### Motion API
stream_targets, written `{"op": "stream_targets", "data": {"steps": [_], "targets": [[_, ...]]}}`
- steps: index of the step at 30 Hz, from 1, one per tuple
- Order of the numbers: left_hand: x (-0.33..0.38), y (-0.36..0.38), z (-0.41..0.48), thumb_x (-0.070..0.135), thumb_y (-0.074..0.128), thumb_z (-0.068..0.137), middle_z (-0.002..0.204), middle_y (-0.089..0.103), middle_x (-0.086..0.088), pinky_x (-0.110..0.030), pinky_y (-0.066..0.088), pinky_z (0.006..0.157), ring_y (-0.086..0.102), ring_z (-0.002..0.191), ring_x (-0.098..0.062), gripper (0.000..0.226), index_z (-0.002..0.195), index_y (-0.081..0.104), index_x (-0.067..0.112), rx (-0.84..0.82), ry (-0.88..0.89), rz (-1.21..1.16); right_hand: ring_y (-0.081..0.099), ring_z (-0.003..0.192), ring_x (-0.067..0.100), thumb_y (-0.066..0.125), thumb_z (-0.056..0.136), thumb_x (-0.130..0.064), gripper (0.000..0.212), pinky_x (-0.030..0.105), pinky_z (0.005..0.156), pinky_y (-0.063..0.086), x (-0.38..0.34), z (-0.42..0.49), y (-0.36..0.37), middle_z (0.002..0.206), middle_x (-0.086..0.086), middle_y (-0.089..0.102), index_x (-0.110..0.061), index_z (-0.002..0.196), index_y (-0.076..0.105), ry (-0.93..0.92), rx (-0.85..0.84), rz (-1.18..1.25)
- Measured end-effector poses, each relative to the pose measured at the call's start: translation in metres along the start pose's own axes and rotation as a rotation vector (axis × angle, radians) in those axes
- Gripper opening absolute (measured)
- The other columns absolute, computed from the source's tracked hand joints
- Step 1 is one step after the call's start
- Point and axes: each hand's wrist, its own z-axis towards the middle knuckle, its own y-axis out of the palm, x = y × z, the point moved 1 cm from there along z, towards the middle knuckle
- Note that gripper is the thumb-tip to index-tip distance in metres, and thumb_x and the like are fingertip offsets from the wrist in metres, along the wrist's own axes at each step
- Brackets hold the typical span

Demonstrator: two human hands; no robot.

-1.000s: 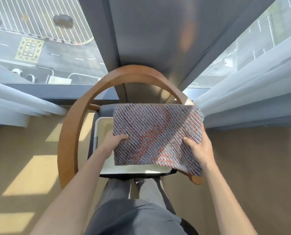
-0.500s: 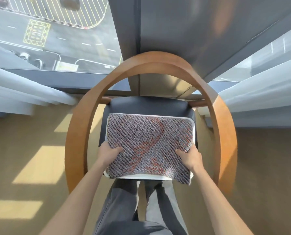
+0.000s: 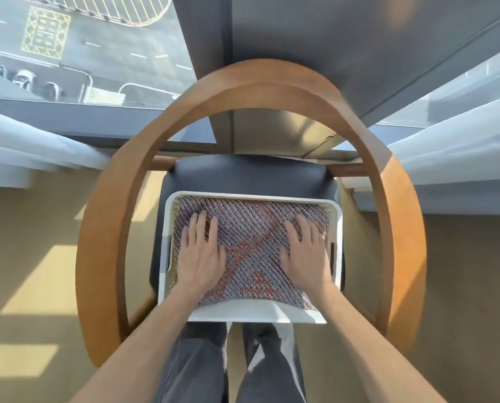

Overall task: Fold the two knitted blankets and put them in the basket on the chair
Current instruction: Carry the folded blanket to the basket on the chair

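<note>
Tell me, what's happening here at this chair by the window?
A person stands over a wooden chair. On its dark seat sits a white basket holding a folded knitted blanket. The left hand and the right hand both press flat on the blanket, fingers straight, one toward each side. Whether a second blanket lies beneath cannot be seen.

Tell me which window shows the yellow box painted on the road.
The left window: a yellow box marks the road seen through it. The right window shows only pale ground with faint white lines.
</note>
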Motion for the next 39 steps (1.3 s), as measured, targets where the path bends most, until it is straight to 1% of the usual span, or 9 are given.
{"op": "stream_targets", "data": {"steps": [3,7,12,15,21,24,28,31,39], "targets": [[-0.024,0.030,0.016,0.036,0.025,0.092,0.154,0.024,-0.018,-0.046,0.017,0.116,0.021,0.143,-0.033,0.062,0.147,0.025,0.008,-0.039,0.075,0.095,0.041,0.128,0.035,0.051,0.084,-0.029,0.056,0.051,0.101,0.038,0.012,0.014,0.031,0.141,0.017,0.044,-0.009,0.135,0.042,-0.004,-0.095,-0.073],[-0.037,0.061,0.033,0.038,0.024,0.092,0.153,0.025,-0.020,-0.043,0.008,0.116,0.022,0.142,-0.034,0.066,0.148,0.019,0.004,-0.068,0.115,0.173,0.028,0.134,0.032,0.038,0.084,-0.034,0.062,0.053,0.108,0.028,0.020,0.029,0.073,0.144,0.017,0.039,-0.007,0.140,0.032,-0.004,-0.132,-0.073],[-0.025,0.052,0.025,0.031,0.028,0.091,0.155,0.016,-0.021,-0.046,0.008,0.117,0.012,0.145,-0.034,0.066,0.149,0.017,0.002,-0.001,0.091,0.142,0.024,0.140,0.034,0.044,0.082,-0.020,0.062,0.051,0.113,0.020,-0.001,0.020,0.061,0.149,0.019,0.031,-0.003,0.141,0.036,0.040,0.001,-0.062],[0.002,0.042,0.014,0.028,0.034,0.091,0.158,0.005,-0.019,-0.047,0.011,0.117,0.002,0.147,-0.030,0.068,0.149,0.013,0.000,0.033,0.179,0.072,0.012,0.144,0.029,0.041,0.087,-0.020,0.061,0.049,0.116,0.016,-0.031,0.007,0.047,0.154,0.015,0.021,-0.004,0.145,0.030,-0.093,0.036,0.029],[0.019,0.059,0.046,0.037,0.021,0.092,0.155,0.020,-0.019,-0.046,0.010,0.118,0.015,0.145,-0.031,0.065,0.146,0.010,0.001,-0.042,0.191,0.141,0.024,0.141,0.027,0.029,0.089,-0.032,0.062,0.048,0.115,0.018,-0.036,0.044,0.075,0.151,0.014,0.030,-0.002,0.144,0.029,-0.172,-0.169,-0.066],[0.016,0.054,0.035,0.036,0.022,0.093,0.157,0.012,-0.017,-0.044,0.010,0.119,0.008,0.146,-0.028,0.066,0.149,0.010,0.003,-0.022,0.196,0.099,0.016,0.144,0.023,0.031,0.092,-0.031,0.060,0.043,0.117,0.012,-0.033,0.032,0.066,0.155,0.011,0.021,-0.006,0.146,0.025,-0.194,-0.096,0.010],[-0.018,0.054,-0.010,0.040,0.022,0.096,0.159,0.003,-0.016,-0.044,0.008,0.118,0.002,0.147,-0.027,0.068,0.149,0.010,0.000,0.004,0.072,0.033,0.009,0.145,0.027,0.040,0.093,-0.027,0.058,0.047,0.116,0.016,-0.005,-0.010,0.057,0.155,0.015,0.016,-0.002,0.144,0.028,-0.019,0.066,0.136],[-0.037,0.066,-0.015,0.045,0.021,0.096,0.158,0.006,-0.016,-0.044,0.009,0.118,0.005,0.147,-0.028,0.070,0.149,0.012,0.000,-0.049,0.085,0.095,0.004,0.145,0.031,0.040,0.094,-0.029,0.063,0.051,0.114,0.020,0.018,-0.016,0.075,0.155,0.020,0.009,0.003,0.145,0.022,0.036,-0.031,0.067],[-0.035,0.075,0.003,0.046,0.019,0.095,0.158,-0.001,-0.013,-0.039,0.001,0.119,-0.002,0.147,-0.025,0.072,0.150,0.003,0.003,-0.158,0.061,0.105,0.004,0.144,0.031,0.033,0.094,-0.037,0.067,0.046,0.116,0.007,0.016,-0.002,0.087,0.155,0.020,0.007,0.001,0.146,0.013,0.026,-0.145,-0.087]]}}
